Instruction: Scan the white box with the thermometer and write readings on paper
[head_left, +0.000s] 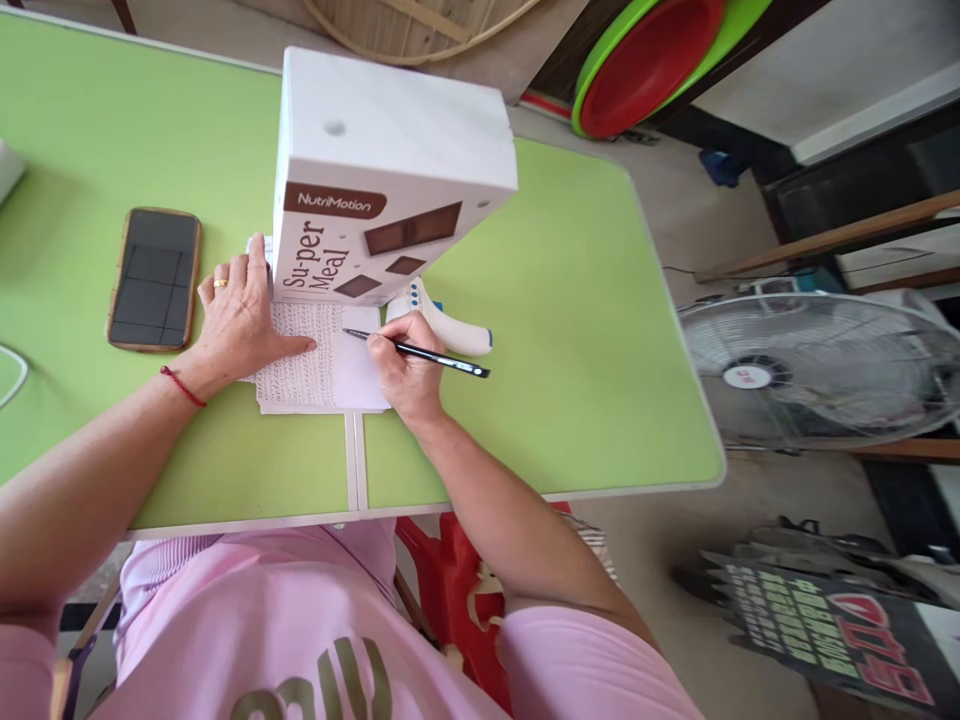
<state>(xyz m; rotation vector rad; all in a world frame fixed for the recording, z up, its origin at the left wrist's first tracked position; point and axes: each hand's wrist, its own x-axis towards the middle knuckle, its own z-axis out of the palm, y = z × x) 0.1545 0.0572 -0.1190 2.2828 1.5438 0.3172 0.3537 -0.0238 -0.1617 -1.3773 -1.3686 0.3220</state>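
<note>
I have the right fingers point(409, 328) pinching the pen point(444, 359), the paper point(358, 375) beneath them; the left fingers point(237, 272) are spread, thumb point(298, 347) out on it. If that thumb lifts, I reckon the paper could slide mid-stroke.

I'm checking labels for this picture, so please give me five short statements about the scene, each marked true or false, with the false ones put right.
1. The phone lies to the left of the left hand. True.
2. The left hand holds the pen. False: the right hand holds it.
3. The paper bears writing. True.
4. The box lies flat on the phone. False: it stands upright, apart from the phone.
5. The ring is on the left hand. True.
</note>
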